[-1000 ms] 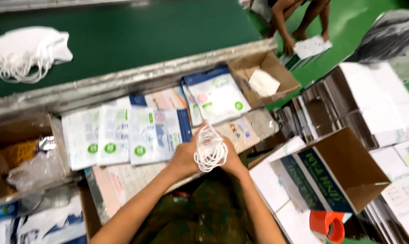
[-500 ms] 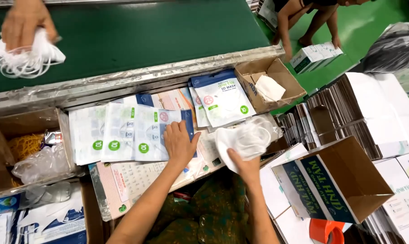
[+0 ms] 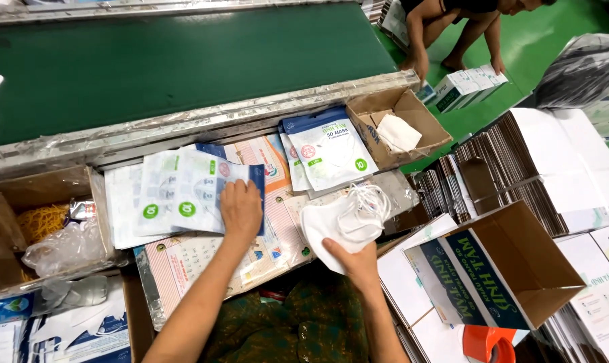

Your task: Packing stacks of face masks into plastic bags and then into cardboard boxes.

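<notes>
My right hand [image 3: 355, 261] holds a white face mask [image 3: 341, 222] with its ear loops bunched on top, just above the work surface at centre right. My left hand [image 3: 241, 208] lies flat on a fanned stack of white and blue pouches [image 3: 176, 195] at centre left. A second pile of blue-topped pouches [image 3: 328, 151] lies beyond the mask. All of it rests on a printed sheet [image 3: 203, 259] covering the bench.
A green conveyor belt [image 3: 183, 60] runs along the far side. A small cardboard box [image 3: 398, 128] holds a white mask. An open carton [image 3: 499, 269] and stacks of flat cartons [image 3: 506, 181] stand right. A bagged box [image 3: 35, 222] sits left. Another person [image 3: 452, 27] crouches far right.
My left hand slid left from the mask onto the pouch stack. My right hand kept the mask and spread it out flat. A person's hands and mask pile on the belt left view.
</notes>
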